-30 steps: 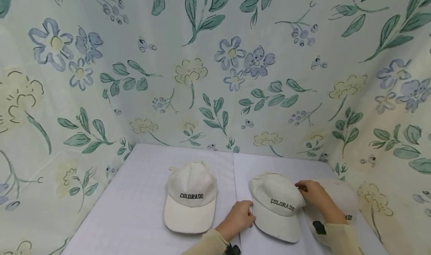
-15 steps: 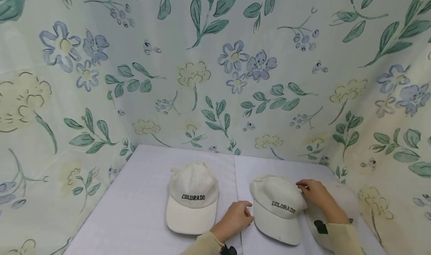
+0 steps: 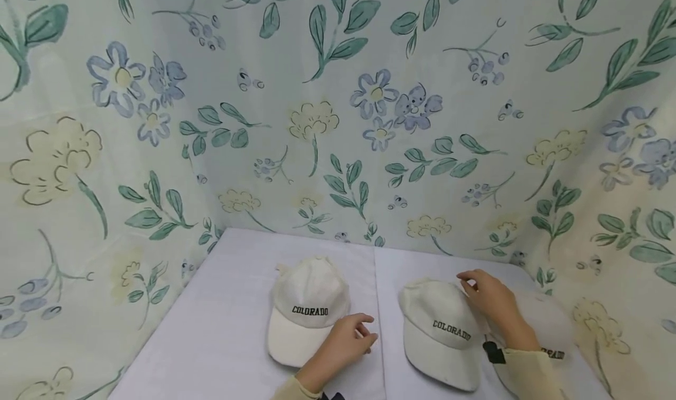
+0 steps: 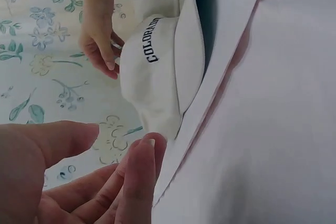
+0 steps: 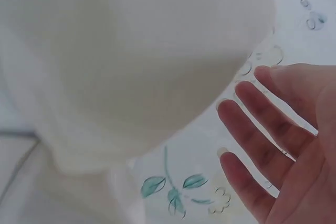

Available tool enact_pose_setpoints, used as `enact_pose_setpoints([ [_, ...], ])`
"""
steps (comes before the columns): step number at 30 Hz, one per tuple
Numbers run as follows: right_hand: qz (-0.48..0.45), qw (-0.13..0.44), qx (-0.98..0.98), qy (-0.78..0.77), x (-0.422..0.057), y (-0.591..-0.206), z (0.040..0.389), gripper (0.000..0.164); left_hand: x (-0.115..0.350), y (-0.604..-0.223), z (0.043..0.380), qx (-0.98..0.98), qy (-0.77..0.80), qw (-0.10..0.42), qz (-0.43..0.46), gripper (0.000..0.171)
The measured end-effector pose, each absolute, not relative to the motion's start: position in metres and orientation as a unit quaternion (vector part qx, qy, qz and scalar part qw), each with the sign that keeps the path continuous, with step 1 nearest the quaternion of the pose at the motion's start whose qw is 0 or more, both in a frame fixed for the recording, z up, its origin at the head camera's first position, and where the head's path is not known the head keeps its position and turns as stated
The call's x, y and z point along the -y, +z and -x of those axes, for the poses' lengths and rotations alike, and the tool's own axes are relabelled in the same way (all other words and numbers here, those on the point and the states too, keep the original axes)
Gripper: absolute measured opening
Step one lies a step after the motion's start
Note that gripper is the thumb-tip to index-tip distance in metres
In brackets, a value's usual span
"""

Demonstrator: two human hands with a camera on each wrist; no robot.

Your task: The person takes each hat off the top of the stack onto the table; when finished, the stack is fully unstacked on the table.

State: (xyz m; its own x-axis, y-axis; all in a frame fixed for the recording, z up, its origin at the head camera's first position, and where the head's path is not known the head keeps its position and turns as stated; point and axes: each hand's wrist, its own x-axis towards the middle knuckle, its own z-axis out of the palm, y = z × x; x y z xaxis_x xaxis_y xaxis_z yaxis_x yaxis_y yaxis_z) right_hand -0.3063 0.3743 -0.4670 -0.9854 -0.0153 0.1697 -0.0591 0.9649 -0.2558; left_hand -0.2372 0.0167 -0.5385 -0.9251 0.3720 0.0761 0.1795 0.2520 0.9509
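Observation:
Three off-white baseball caps with dark COLORADO lettering lie in a row. The left cap [image 3: 303, 294] is partly covered by my left hand [image 3: 343, 344], which is held over its brim's right side, fingers loosely bent and holding nothing. The middle cap [image 3: 440, 321] sits slightly turned, its brim toward me. Above its right side is my right hand [image 3: 493, 303]; in the right wrist view its relaxed fingers [image 5: 257, 140] appear apart from the nearby cap [image 5: 131, 77]. Behind my right forearm, the right cap [image 3: 549, 318] is partly hidden.
A white cloth [image 3: 222, 324] covers the table, with a seam running between the left and middle caps. Floral fabric [image 3: 338, 124] hangs along the back and both sides.
My left hand has moved left, away from the middle cap to the left cap. My right hand has lifted slightly off the middle cap's edge. The view has shifted a little.

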Motion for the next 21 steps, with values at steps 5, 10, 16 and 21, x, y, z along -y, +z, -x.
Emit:
enact_pose_setpoints([
  [5, -0.039, 0.119, 0.979, 0.161, -0.343, -0.462, 0.309, 0.027, 0.018, -0.528, 0.226, -0.775, 0.607, 0.077, -0.157, 0.033],
  [10, -0.078, 0.128, 0.971, 0.186, -0.305, -0.460, 0.315, 0.029, 0.052, -0.519, 0.223, -0.775, 0.615, 0.045, -0.138, 0.031],
  [16, -0.106, 0.126, 0.965, 0.206, -0.263, -0.466, 0.326, 0.029, 0.084, -0.515, 0.221, -0.784, 0.611, 0.011, -0.108, 0.030],
  [21, -0.117, 0.112, 0.959, 0.233, -0.231, -0.472, 0.335, 0.029, 0.111, -0.518, 0.220, -0.792, 0.607, -0.016, -0.060, 0.029],
])
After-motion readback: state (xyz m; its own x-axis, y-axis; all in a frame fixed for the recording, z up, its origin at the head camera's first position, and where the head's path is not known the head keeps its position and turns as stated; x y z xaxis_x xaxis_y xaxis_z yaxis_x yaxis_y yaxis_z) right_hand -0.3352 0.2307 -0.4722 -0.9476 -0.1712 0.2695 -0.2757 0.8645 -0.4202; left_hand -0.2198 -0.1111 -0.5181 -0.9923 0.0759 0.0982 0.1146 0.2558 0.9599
